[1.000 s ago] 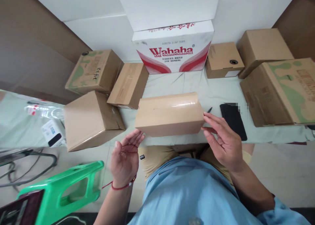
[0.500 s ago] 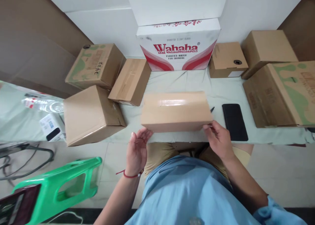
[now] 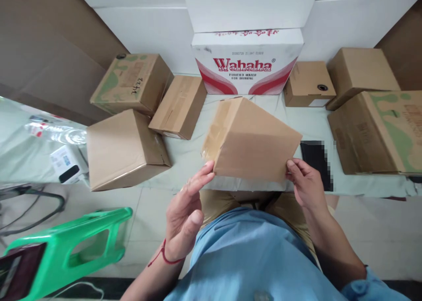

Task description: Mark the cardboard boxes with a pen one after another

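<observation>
Left hand (image 3: 185, 215), thumb wide of its straight fingers, touches the brown box (image 3: 257, 145) at its near left corner; right hand (image 3: 306, 182) pinches the near right corner; the box tilts in front of the Wahaha carton (image 3: 249, 66).

Makeshift indoor workspace: cloth-covered table (image 3: 184, 160), cardboard boxes (image 3: 255, 149), white panels (image 3: 148, 33), green stool (image 3: 59, 249).

The box (image 3: 257, 147) mid-frame is just plain kraft brown, against a pale minty tablecloth (image 3: 184, 156). Top centre's got a white carton (image 3: 249, 68) with red swooshes and red lettering. Bottom's a light blue shirt (image 3: 244, 257), plus a super bright green stool (image 3: 59, 241) lower left.
</observation>
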`<action>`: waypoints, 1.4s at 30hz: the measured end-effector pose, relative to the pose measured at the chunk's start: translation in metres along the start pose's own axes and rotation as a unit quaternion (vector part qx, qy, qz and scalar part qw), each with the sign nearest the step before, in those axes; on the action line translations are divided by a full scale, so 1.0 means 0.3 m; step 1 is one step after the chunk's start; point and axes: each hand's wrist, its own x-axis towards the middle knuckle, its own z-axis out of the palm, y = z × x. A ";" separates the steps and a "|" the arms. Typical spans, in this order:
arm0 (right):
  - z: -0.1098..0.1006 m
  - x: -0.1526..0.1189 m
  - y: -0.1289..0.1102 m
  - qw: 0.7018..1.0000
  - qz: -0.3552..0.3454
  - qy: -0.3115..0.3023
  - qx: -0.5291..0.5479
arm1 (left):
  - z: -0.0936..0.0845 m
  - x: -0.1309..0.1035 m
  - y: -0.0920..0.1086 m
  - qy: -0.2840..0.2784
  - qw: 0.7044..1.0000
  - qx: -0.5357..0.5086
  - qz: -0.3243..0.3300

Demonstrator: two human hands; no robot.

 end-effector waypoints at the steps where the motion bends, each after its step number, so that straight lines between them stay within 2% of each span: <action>1: 0.001 0.002 -0.006 1.000 0.009 0.004 0.006 | 0.001 0.005 -0.001 0.001 1.000 -0.004 -0.005; 6: 0.024 0.007 -0.030 1.000 0.020 -0.013 -0.001 | -0.007 0.068 -0.020 -0.014 1.000 0.005 -0.010; 10: 0.058 0.009 -0.038 0.999 0.038 -0.037 -0.001 | -0.029 0.114 -0.045 -0.019 0.998 0.047 -0.047; 14: 0.077 0.024 -0.043 0.997 0.048 -0.060 -0.014 | -0.051 0.125 -0.072 -0.006 0.997 0.058 -0.059; 17: 0.082 0.039 -0.046 0.996 0.051 -0.071 -0.026 | -0.068 0.121 -0.087 0.027 0.996 0.036 -0.077; 22: 0.086 0.060 -0.056 0.993 0.055 -0.096 -0.028 | -0.095 0.132 -0.117 0.100 0.979 0.003 -0.176; 25: 0.073 0.061 -0.063 0.989 0.050 -0.133 -0.052 | -0.098 0.143 -0.140 0.050 0.970 0.005 -0.237; 28: 0.044 0.037 -0.058 0.985 0.039 -0.150 -0.075 | -0.094 0.137 -0.166 -0.007 0.977 0.049 -0.208; 30: 0.025 0.011 -0.042 0.984 0.032 -0.158 -0.077 | -0.095 0.125 -0.183 0.012 0.987 0.046 -0.156; 33: 0.010 -0.027 0.001 0.985 0.021 -0.164 -0.046 | -0.100 0.108 -0.199 0.031 0.995 -0.018 -0.090; 35: 0.009 -0.045 0.031 0.990 0.019 -0.139 -0.012 | -0.104 0.104 -0.200 0.028 0.994 -0.069 -0.079; 38: 0.013 -0.061 0.061 0.994 0.024 -0.097 0.038 | -0.111 0.104 -0.195 0.049 0.982 -0.112 -0.146; 42: 0.011 -0.068 0.065 0.993 0.030 -0.092 0.068 | -0.118 0.094 -0.193 0.091 0.955 -0.107 -0.262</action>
